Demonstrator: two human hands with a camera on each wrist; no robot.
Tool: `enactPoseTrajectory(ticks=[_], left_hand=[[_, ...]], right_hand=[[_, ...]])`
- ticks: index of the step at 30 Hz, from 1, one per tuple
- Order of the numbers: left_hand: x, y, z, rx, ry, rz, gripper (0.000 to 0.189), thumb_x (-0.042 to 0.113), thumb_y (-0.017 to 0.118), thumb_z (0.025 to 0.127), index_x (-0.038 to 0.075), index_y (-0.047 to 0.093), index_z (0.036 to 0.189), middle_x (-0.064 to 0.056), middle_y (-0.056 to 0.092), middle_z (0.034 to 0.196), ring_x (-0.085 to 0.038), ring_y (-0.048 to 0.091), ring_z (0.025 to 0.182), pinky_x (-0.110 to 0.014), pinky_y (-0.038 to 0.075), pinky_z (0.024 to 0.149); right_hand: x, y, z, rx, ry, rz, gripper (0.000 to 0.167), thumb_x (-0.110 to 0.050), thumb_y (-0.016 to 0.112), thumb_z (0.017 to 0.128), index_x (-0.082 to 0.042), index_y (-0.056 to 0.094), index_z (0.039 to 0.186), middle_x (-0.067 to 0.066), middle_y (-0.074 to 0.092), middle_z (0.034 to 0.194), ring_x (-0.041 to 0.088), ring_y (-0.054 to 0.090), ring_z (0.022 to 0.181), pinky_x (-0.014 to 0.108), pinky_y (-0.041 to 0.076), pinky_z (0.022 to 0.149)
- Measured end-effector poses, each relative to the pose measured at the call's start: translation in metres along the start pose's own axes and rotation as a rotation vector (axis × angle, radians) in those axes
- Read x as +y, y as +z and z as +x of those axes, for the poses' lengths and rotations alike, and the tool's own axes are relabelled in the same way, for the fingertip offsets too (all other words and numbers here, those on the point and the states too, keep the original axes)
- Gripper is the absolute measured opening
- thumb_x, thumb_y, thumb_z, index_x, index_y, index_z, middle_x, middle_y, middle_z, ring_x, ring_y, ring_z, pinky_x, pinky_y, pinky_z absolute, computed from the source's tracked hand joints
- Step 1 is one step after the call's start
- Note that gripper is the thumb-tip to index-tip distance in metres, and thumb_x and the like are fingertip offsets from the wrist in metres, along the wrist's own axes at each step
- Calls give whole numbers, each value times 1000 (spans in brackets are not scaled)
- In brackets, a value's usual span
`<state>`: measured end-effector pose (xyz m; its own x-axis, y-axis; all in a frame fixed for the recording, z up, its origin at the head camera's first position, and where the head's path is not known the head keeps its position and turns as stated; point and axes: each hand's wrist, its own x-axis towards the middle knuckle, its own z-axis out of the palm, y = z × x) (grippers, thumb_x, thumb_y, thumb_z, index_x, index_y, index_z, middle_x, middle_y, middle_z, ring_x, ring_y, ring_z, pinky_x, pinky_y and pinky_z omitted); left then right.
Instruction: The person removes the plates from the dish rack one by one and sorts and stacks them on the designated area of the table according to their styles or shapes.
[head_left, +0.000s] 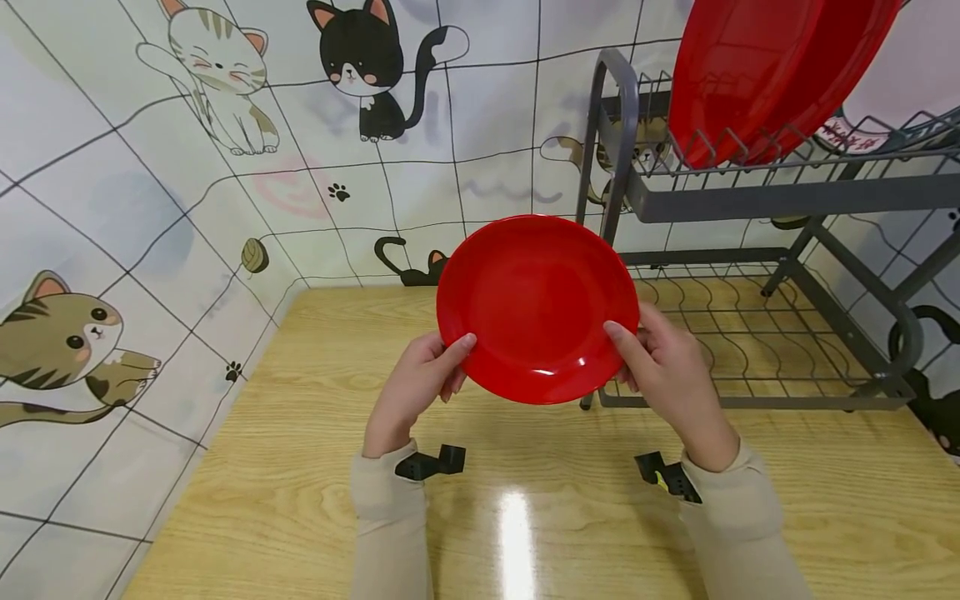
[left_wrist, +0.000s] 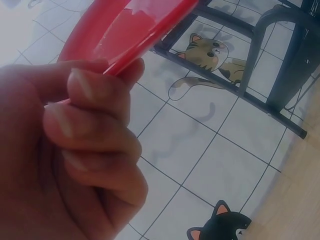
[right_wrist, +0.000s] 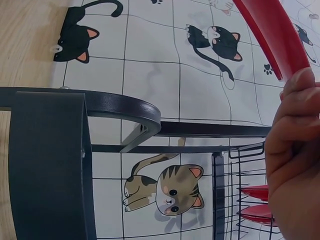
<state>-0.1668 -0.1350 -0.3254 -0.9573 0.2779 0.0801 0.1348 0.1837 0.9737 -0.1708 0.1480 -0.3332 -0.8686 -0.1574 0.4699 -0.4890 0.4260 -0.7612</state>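
A round red plate (head_left: 536, 304) is held up above the wooden table, its inner face turned toward the head camera. My left hand (head_left: 420, 379) pinches its lower left rim, thumb on the face and the other fingers curled behind. On the opposite side my right hand (head_left: 671, 375) grips the rim the same way. The left wrist view shows curled fingers (left_wrist: 95, 120) under the plate's edge (left_wrist: 130, 30). In the right wrist view, part of the plate (right_wrist: 277, 37) rises above the right hand (right_wrist: 295, 150).
A dark grey two-tier dish rack (head_left: 750, 200) stands at the right, just behind my right hand. Upright red plates (head_left: 750, 75) and a patterned dish (head_left: 858, 133) sit on its upper tier. Cat-printed wall (head_left: 495, 125) borders the wooden table (head_left: 300, 467).
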Motion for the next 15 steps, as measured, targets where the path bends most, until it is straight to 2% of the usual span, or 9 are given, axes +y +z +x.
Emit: enactPoseTrajectory(ticks=[6,15], left_hand=[[-4,-4,-1,-15,1,31,24,24,49,92,2,53,84,-16,47,58,-19,38,46,-24,35,44],[-7,-8,-3,13,-20,19,22,23,50,92,3,54,85,-15,47,59,-19,40,48,-23,36,45]], right_hand=[[1,2,2,-42,19,-12,47,-17,61,85,-17,44,128,-2,57,60,16,50,45,25,46,44],[2,6,7,-97,37,-1,61,-19,65,82,-20,35,136,-1,61,67,17,53,48,26,47,46]])
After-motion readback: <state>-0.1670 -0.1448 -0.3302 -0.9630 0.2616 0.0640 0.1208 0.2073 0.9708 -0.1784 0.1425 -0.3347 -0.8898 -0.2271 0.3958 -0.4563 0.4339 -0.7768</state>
